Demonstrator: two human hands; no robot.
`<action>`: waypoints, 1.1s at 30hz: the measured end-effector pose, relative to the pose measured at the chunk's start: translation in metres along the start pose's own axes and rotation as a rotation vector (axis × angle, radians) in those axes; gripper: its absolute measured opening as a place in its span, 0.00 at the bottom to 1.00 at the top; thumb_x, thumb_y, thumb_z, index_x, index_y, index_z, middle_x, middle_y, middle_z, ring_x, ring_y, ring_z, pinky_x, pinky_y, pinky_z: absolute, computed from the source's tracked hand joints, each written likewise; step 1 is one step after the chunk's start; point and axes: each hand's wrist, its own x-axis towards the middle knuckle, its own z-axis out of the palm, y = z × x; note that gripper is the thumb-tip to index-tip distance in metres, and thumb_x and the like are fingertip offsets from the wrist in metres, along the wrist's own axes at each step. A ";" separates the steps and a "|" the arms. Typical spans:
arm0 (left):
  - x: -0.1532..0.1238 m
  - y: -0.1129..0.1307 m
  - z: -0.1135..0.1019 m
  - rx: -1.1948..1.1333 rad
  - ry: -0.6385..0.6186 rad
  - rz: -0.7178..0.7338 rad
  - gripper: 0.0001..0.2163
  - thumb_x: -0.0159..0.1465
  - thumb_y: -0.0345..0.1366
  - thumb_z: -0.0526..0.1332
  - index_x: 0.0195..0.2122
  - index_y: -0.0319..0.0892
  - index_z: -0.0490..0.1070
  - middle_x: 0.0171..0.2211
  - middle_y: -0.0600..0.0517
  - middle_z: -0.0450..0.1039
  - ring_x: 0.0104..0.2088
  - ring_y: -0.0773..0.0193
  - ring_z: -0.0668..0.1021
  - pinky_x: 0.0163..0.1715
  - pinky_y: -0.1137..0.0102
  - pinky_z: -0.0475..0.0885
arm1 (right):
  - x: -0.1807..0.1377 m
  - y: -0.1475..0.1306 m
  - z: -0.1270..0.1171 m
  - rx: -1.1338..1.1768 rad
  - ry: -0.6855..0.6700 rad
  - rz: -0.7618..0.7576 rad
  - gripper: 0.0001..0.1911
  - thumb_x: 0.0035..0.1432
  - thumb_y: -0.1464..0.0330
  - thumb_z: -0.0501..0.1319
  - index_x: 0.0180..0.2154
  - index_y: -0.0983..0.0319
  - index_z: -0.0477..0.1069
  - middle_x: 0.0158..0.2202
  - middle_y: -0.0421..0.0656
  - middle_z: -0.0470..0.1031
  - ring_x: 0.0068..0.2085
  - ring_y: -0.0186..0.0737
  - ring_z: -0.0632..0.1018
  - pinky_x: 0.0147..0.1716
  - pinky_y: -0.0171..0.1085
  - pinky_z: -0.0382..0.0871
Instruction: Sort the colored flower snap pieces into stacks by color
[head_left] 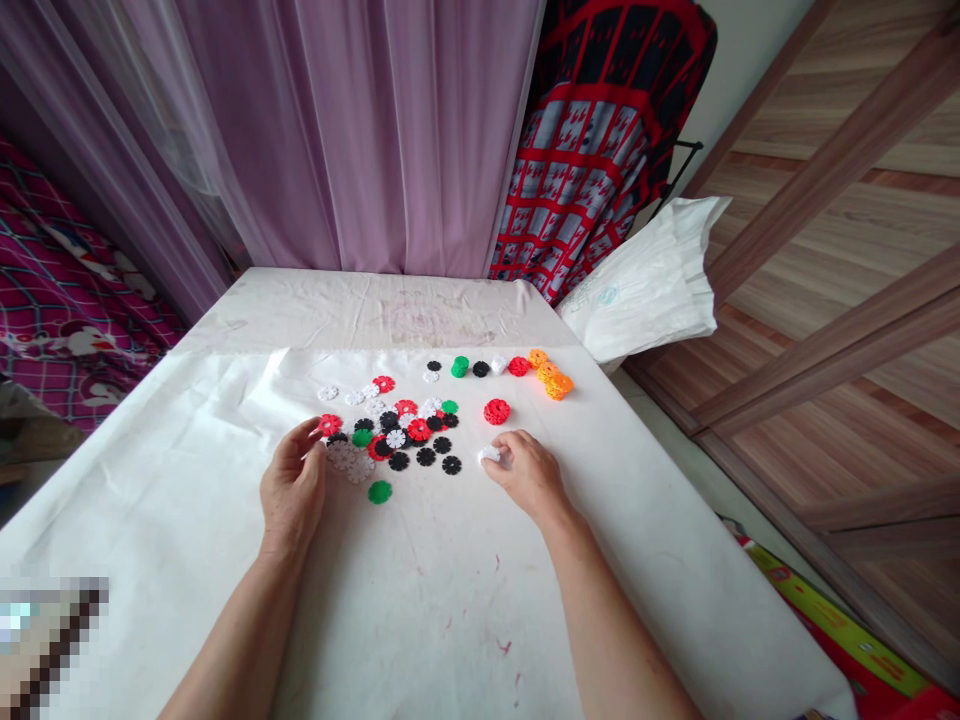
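Several small flower-shaped plastic discs in red, black, white and green lie in a loose pile (397,430) on a white-covered table (420,600). My left hand (294,487) rests at the pile's left edge, fingers curled, its fingertips touching a red disc (329,425). My right hand (525,470) sits to the right of the pile and pinches a small stack of white discs (489,456). A red stack (496,411) stands just beyond my right hand. One green disc (379,491) lies alone between my hands.
At the far side stand sorted stacks: green (460,366), black (481,369), white (499,364), red (518,366) and orange (553,378). A white plastic bag (652,285) lies off the table's right corner. Purple curtains (360,130) hang behind. A wooden frame (840,300) stands at the right.
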 end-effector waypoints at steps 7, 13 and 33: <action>-0.001 0.002 0.001 -0.016 0.007 -0.004 0.19 0.58 0.42 0.60 0.51 0.46 0.77 0.48 0.48 0.81 0.49 0.57 0.80 0.56 0.60 0.72 | 0.000 0.002 -0.003 0.036 0.033 -0.024 0.08 0.56 0.67 0.65 0.40 0.58 0.76 0.40 0.41 0.78 0.37 0.39 0.77 0.39 0.38 0.69; 0.000 0.003 0.000 -0.014 0.014 -0.022 0.20 0.58 0.42 0.60 0.51 0.46 0.77 0.47 0.48 0.80 0.49 0.56 0.80 0.56 0.59 0.72 | 0.014 -0.047 0.004 0.004 -0.052 -0.245 0.15 0.64 0.71 0.57 0.50 0.58 0.76 0.50 0.46 0.78 0.51 0.43 0.76 0.52 0.41 0.68; 0.000 0.005 0.002 -0.078 0.007 -0.006 0.17 0.59 0.38 0.59 0.50 0.45 0.76 0.46 0.48 0.82 0.49 0.57 0.81 0.50 0.64 0.76 | 0.013 -0.110 0.025 -0.181 -0.171 -0.212 0.10 0.63 0.64 0.64 0.44 0.59 0.76 0.47 0.49 0.79 0.52 0.51 0.75 0.48 0.44 0.69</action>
